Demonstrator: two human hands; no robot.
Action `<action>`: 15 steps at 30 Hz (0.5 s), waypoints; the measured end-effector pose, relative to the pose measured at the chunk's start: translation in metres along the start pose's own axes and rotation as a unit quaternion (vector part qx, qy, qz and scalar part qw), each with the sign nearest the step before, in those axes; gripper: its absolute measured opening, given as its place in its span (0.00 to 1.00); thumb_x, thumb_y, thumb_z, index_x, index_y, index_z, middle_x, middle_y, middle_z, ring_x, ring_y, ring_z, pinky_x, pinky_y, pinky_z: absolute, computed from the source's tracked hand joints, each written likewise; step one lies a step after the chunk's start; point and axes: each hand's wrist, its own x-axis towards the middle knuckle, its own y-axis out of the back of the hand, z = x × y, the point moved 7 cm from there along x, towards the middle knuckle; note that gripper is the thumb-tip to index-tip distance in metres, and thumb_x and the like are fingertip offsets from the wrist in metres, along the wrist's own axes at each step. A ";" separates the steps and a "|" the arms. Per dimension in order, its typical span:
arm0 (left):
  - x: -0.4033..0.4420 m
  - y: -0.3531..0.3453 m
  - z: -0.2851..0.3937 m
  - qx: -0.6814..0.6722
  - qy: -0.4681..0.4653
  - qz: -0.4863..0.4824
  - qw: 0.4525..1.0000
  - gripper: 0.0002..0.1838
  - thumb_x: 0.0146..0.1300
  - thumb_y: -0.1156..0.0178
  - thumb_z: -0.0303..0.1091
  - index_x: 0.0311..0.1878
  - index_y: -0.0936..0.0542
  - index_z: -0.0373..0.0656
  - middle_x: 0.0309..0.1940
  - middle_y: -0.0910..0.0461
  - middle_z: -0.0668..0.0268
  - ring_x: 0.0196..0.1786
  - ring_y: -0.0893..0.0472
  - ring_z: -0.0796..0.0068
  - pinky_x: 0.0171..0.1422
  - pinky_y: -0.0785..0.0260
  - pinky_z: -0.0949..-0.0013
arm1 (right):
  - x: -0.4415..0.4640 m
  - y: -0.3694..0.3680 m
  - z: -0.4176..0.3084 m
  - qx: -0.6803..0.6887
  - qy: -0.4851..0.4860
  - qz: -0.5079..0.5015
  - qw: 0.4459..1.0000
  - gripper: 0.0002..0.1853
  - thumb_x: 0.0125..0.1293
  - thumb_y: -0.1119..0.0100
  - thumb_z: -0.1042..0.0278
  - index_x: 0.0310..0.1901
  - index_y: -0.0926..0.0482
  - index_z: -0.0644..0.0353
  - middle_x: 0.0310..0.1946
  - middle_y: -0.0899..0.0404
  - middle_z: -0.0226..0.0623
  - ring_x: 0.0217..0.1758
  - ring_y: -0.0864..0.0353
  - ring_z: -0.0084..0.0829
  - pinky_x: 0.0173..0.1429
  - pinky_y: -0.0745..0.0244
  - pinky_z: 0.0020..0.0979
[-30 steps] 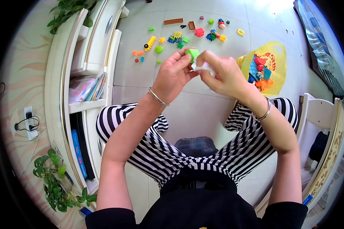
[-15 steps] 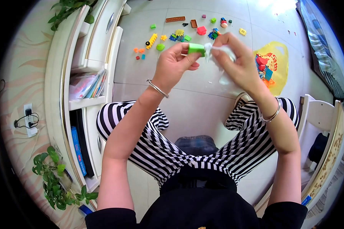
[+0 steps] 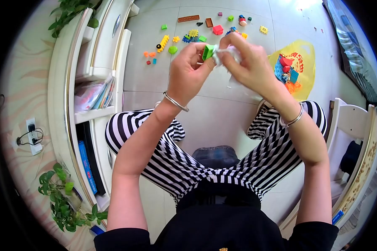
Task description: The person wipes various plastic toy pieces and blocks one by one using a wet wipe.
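Green block is held above the tiled floor, beside a white cabinet.

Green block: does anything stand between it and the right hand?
Yes: a white tissue or cloth, pinched in the right hand, sits between that hand and the green block. Nothing visible separates the block from the left hand.

Yellow bag: red print, illegible. Blue box: small print, illegible.
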 end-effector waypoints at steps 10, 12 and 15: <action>-0.009 -0.008 -0.020 -0.161 0.246 -0.015 0.956 0.13 0.66 0.46 0.30 0.51 0.29 0.36 0.42 0.20 0.59 0.41 0.18 0.71 0.46 0.23 0.69 | 0.001 -0.009 0.006 -0.129 0.024 -0.018 0.991 0.07 0.59 0.44 0.65 0.38 0.28 0.54 0.20 0.23 0.37 0.25 0.20 0.40 0.28 0.28 0.40; -0.011 -0.010 -0.022 -0.179 0.273 -0.012 0.945 0.13 0.66 0.47 0.30 0.51 0.30 0.36 0.42 0.21 0.58 0.42 0.18 0.69 0.47 0.23 0.68 | 0.010 0.000 0.006 -0.148 0.013 0.014 0.989 0.07 0.58 0.44 0.65 0.38 0.28 0.54 0.20 0.23 0.37 0.25 0.20 0.40 0.28 0.28 0.40; -0.014 -0.007 -0.028 -0.192 0.285 0.021 0.939 0.14 0.67 0.48 0.30 0.53 0.32 0.34 0.44 0.21 0.56 0.45 0.18 0.66 0.50 0.23 0.67 | 0.001 -0.013 -0.016 -0.163 0.075 -0.018 0.984 0.08 0.58 0.44 0.65 0.38 0.28 0.53 0.21 0.22 0.36 0.25 0.20 0.39 0.28 0.27 0.40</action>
